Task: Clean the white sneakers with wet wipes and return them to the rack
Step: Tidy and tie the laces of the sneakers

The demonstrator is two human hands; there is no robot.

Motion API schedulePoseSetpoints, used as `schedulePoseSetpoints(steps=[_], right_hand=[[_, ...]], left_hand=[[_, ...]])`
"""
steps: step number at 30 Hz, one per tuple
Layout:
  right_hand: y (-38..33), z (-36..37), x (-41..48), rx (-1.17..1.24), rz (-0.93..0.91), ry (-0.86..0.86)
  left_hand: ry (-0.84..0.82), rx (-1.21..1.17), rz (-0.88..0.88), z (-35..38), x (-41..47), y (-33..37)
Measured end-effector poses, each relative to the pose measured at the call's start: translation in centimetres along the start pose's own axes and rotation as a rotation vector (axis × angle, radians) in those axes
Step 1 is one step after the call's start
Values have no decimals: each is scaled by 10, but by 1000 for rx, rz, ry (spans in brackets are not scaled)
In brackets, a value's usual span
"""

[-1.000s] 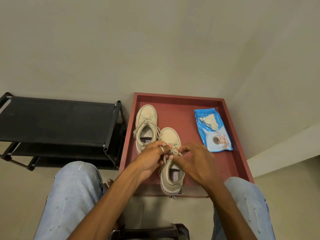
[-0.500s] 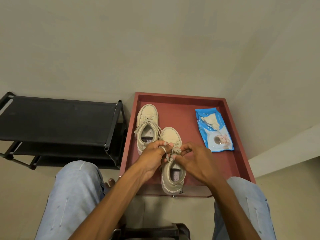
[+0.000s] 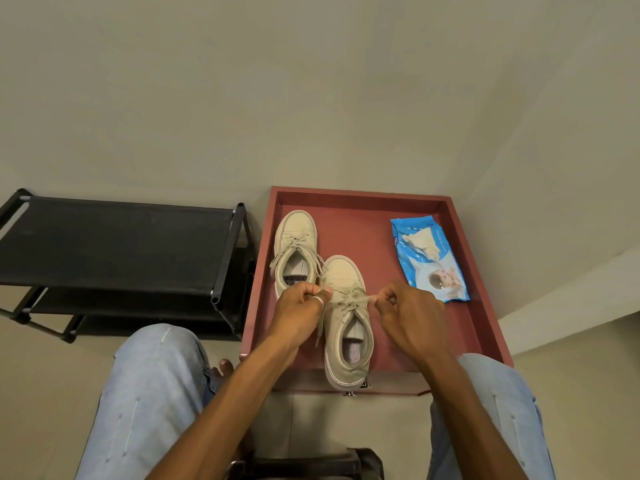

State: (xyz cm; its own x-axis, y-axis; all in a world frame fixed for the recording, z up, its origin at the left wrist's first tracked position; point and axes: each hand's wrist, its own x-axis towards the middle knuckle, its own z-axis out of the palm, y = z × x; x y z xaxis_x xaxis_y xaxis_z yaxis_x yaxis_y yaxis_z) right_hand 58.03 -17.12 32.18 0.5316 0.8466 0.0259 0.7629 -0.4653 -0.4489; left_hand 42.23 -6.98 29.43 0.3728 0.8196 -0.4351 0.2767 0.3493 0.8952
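Observation:
Two off-white sneakers lie on a red tray-topped table (image 3: 481,306). The near sneaker (image 3: 348,344) points away from me, its heel over the tray's front edge. My left hand (image 3: 300,306) and my right hand (image 3: 407,315) are on either side of it, each pinching one end of its lace (image 3: 349,299) and holding the lace taut across the tongue. The far sneaker (image 3: 295,251) sits at the tray's left side, its laces loose. A blue wet-wipe pack (image 3: 429,259) lies on the tray's right, with a wipe sticking out of its top.
A black shoe rack (image 3: 114,244) with bare fabric shelves stands left of the tray, against the wall. My knees in light jeans frame the bottom of the view, and a dark stool edge (image 3: 304,462) shows between them. Walls close in behind and to the right.
My hands were together over the near sneaker's lace knot. They have moved apart sideways, drawing the lace ends out tight.

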Motion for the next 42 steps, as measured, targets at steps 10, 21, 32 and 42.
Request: schedulePoseSetpoints(steps=[10, 21, 32, 42], right_hand=[[7, -9, -4, -201, 150, -98], [10, -12, -3, 29, 196, -162], [-2, -4, -5, -103, 132, -105], [-3, 2, -4, -47, 244, -82]], left_hand=[[157, 448, 114, -9, -18, 1], [16, 388, 96, -28, -13, -3], [125, 565, 182, -18, -18, -3], [141, -31, -139, -10, -24, 0]])
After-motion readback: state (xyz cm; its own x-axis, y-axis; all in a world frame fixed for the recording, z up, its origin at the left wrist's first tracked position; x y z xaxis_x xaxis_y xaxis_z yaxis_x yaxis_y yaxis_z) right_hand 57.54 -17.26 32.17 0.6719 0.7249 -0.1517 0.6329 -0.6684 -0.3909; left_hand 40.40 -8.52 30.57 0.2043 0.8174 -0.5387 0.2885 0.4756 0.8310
